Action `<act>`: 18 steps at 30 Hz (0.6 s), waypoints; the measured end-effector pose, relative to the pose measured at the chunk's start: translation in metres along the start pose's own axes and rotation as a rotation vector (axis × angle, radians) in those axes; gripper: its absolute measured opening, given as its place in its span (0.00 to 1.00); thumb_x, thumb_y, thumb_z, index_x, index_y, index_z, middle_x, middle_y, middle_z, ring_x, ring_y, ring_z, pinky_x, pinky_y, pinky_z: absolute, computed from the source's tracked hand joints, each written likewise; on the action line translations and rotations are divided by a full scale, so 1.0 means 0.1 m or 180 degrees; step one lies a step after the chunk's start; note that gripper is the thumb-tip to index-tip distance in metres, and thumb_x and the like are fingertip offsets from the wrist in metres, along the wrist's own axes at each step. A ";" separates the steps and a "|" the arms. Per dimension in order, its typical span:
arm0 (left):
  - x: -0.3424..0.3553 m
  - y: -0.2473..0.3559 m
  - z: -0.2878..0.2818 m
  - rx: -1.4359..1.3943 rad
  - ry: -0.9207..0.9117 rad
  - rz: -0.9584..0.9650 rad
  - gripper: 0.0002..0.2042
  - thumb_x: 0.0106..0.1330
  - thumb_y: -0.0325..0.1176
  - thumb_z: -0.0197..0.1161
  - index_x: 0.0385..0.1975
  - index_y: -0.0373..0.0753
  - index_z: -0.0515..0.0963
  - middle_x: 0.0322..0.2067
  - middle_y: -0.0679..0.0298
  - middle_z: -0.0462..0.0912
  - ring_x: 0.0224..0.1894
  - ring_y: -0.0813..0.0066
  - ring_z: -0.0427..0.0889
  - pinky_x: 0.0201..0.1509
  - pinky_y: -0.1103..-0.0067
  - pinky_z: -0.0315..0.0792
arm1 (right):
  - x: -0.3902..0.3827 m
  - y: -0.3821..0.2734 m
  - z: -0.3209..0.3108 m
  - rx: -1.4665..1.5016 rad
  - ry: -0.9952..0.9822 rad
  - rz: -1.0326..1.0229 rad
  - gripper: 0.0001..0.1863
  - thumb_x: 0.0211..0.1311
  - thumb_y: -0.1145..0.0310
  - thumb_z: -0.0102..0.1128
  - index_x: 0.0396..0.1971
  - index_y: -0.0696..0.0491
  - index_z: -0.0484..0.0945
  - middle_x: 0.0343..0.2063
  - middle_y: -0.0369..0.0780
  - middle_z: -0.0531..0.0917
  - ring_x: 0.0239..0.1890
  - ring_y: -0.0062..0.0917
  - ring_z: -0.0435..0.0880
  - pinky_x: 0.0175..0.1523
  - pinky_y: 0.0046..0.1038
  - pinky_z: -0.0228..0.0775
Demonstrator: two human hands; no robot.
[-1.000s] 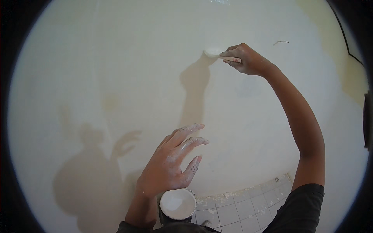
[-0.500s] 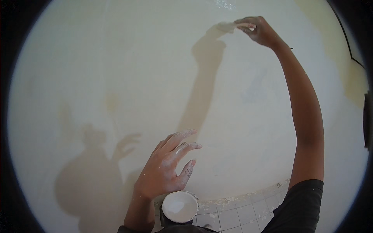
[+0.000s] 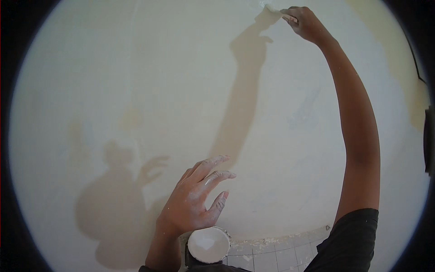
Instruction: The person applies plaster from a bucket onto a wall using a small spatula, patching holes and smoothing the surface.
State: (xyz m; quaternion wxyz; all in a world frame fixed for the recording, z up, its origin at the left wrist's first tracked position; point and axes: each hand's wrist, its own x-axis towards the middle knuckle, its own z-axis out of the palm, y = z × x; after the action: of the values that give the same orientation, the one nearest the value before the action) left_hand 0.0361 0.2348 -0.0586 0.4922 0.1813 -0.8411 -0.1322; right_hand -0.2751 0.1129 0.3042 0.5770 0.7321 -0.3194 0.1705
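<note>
High on the pale wall [image 3: 181,81], my right hand [image 3: 304,23] grips the short wooden handle of a white-coated brush [image 3: 272,10], its head at the wall near the top of the view. My left hand [image 3: 192,195], smudged with white, has its fingers apart and curved, holding nothing. Below it stands a round container [image 3: 208,245] with white material inside.
A tiled floor [image 3: 267,258] with white flakes along the wall's foot lies at the bottom. A dark edge [image 3: 414,59] and a dark object [image 3: 427,140] are at the far right. Shadows of my body and arms fall on the wall.
My right hand has moved up and slightly right with the brush, its shadow rising with it. My left hand sits a little lower than a second ago, still open.
</note>
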 end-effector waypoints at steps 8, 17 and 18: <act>-0.04 -0.17 0.06 -0.0173 -0.0066 0.0101 0.18 0.53 0.21 0.64 0.46 0.36 0.79 0.59 0.49 0.72 0.60 0.52 0.73 0.58 0.66 0.74 | -0.46 -0.74 0.02 0.1320 -0.0773 -0.0099 0.10 0.59 0.79 0.63 0.41 0.62 0.82 0.30 0.48 0.83 0.29 0.39 0.79 0.38 0.33 0.72; 0.00 -0.15 0.00 -0.0261 -0.0108 0.0233 0.17 0.53 0.22 0.65 0.46 0.38 0.79 0.58 0.52 0.73 0.60 0.53 0.73 0.59 0.65 0.72 | -0.64 -1.10 0.02 0.2125 -0.1633 0.0660 0.11 0.59 0.80 0.63 0.42 0.58 0.83 0.33 0.44 0.86 0.29 0.31 0.83 0.35 0.29 0.76; 0.01 -0.12 -0.03 -0.0251 -0.0132 0.0235 0.17 0.53 0.23 0.65 0.46 0.38 0.79 0.58 0.53 0.74 0.60 0.53 0.73 0.59 0.65 0.71 | -0.60 -1.01 0.00 0.2122 -0.1630 0.0657 0.11 0.59 0.80 0.63 0.42 0.58 0.83 0.33 0.44 0.86 0.29 0.31 0.83 0.35 0.29 0.76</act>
State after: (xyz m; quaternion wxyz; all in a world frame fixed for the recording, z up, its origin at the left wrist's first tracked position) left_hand 0.0401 0.2231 -0.0614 0.4860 0.1278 -0.8513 -0.1508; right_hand -0.2528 0.1421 0.1928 0.1911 0.8613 -0.4513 0.1340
